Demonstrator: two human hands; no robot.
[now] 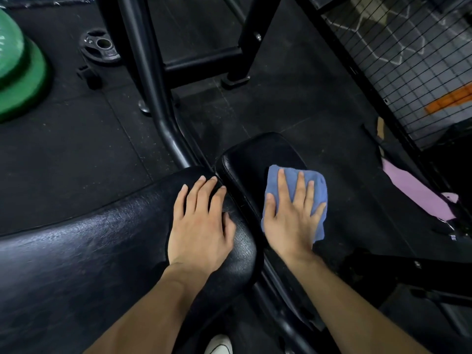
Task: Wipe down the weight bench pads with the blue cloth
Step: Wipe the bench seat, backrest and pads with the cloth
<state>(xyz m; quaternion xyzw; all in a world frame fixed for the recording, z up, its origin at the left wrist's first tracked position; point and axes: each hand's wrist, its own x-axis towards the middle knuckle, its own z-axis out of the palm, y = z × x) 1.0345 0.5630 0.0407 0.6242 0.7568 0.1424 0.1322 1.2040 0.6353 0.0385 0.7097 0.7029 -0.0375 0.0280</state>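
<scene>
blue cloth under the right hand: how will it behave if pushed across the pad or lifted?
The blue cloth looks limp: its edges wrinkle around the right hand, so it would likely droop when lifted. It probably bunches unless pressed flat. The small bench pad looks glossy, so it likely slides easily.

Two bare forearms come up from the bottom edge of the frame, with no sleeves, watch, bands or rings to be seen anywhere on them. The left hand (201,226) sits at lower centre and the right hand (291,221) just right of centre; both are gloveless, with short, plain, unpainted fingernails. At the very bottom of the frame, between the two forearms, the rounded toe of a white shoe (219,344) shows, cut off by the edge.
</scene>
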